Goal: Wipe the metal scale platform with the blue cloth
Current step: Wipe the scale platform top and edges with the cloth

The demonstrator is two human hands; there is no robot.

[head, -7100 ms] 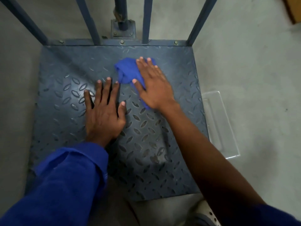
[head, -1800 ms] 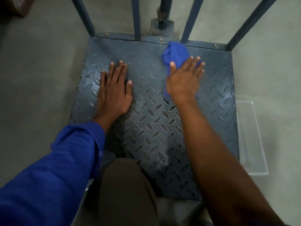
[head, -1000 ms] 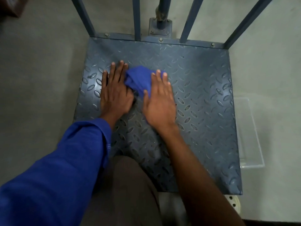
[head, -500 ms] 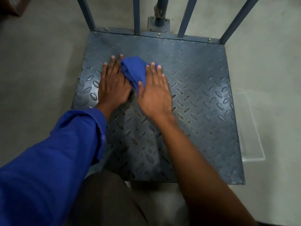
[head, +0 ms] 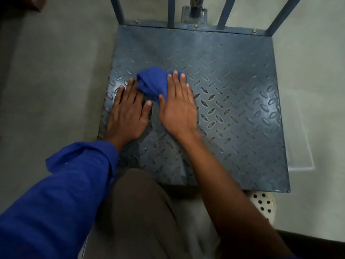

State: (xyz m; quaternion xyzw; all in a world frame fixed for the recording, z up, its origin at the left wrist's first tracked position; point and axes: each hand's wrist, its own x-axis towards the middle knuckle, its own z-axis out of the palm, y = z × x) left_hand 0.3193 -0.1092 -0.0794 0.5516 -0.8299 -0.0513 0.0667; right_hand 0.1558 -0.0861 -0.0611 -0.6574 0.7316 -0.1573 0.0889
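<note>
The metal scale platform (head: 233, 94) is a dark grey tread plate lying on the concrete floor. A bunched blue cloth (head: 152, 82) lies on its left middle part. My right hand (head: 178, 107) presses flat on the cloth's right side with straight fingers, and part of the cloth is hidden under the palm. My left hand (head: 127, 113) rests flat on the plate just left of the cloth, fingertips touching its edge.
Blue-grey upright bars (head: 225, 13) and a central post base (head: 194, 14) rise along the platform's far edge. A clear plastic tray (head: 298, 139) lies on the floor to the right. My knee (head: 149, 212) and a perforated white shoe (head: 262, 204) are at the near edge.
In the last second both hands and the cloth stay near the platform's left middle; earlier the right hand swept the cloth from the far right corner leftwards to the left hand.
</note>
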